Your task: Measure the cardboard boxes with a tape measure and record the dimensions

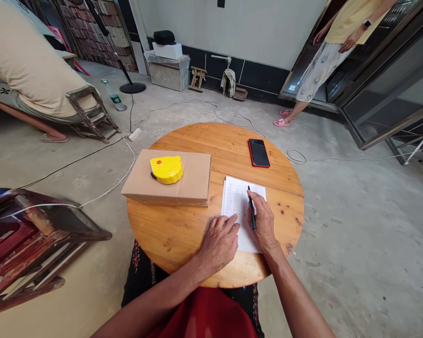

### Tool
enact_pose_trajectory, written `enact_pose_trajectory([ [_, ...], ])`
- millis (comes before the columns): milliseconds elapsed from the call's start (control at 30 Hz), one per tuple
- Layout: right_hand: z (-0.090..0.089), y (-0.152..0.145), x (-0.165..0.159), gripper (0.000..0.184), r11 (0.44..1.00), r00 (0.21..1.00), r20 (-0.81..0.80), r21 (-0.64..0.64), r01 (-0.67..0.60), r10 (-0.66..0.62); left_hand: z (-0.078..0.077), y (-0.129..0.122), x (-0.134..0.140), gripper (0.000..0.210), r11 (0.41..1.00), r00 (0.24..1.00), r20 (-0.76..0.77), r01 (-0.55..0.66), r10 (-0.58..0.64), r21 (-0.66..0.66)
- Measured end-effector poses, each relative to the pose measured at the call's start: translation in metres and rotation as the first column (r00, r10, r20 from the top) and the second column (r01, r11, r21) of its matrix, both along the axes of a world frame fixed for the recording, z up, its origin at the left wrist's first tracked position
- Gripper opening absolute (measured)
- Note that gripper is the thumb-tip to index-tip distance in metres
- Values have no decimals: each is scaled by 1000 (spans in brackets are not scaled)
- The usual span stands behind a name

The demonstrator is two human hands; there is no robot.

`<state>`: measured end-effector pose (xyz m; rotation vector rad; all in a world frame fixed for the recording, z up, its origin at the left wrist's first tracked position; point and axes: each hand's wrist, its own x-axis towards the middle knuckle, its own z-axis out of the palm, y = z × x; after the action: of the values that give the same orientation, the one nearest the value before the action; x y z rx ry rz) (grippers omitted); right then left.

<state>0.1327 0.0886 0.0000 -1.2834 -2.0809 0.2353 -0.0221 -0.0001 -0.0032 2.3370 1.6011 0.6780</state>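
My right hand (pixel 262 218) is closed around a black pen (pixel 251 213) over a sheet of white paper (pixel 245 239). Rows of small handwriting cover the upper part of the sheet, too fine to read. My left hand (pixel 221 239) lies flat with its fingers stretched out, partly on the round wooden table (pixel 176 234) and with fingertips on the paper's left edge. Left of the paper sits a closed brown cardboard box (pixel 193 180). On its lid rests a yellow, rounded tape measure (pixel 167 169) with a red spot. A red-edged phone (pixel 258 152) lies beyond the paper.
A person in beige (pixel 31 65) sits on a small wooden stool (pixel 95 112) at the left. Another person (pixel 324 70) stands by the doorway at the right. Cables (pixel 107 190) cross the concrete floor. A wooden chair (pixel 38 234) stands near left, and a bottle (pixel 114 96) stands farther back.
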Motion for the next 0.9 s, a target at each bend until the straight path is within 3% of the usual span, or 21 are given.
enact_pose_trajectory([
  [100, 9, 12, 2, 46, 997, 934, 350, -2, -71, 68, -3, -1, -2, 24, 1000, 997, 75, -25, 24, 17],
  [200, 13, 16, 6, 51, 989, 862, 488, -23, -143, 136, -5, -2, -4, 20, 998, 984, 170, -57, 50, 38],
  [333, 3, -8, 29, 60, 999, 943, 334, 34, 2, -13, -7, -3, -6, 19, 996, 973, 228, -61, 43, 71],
  [467, -21, -58, 55, 39, 978, 969, 136, 46, 204, -208, -9, -3, -6, 21, 993, 966, 253, -81, 57, 87],
  [600, -43, -102, 60, 31, 962, 962, 39, 38, 270, -271, -10, -4, -7, 22, 992, 964, 258, -87, 61, 91],
  [900, -50, -114, 47, 32, 948, 949, 23, 57, 312, -314, -4, -11, -10, 26, 995, 987, 154, -50, 37, 83],
])
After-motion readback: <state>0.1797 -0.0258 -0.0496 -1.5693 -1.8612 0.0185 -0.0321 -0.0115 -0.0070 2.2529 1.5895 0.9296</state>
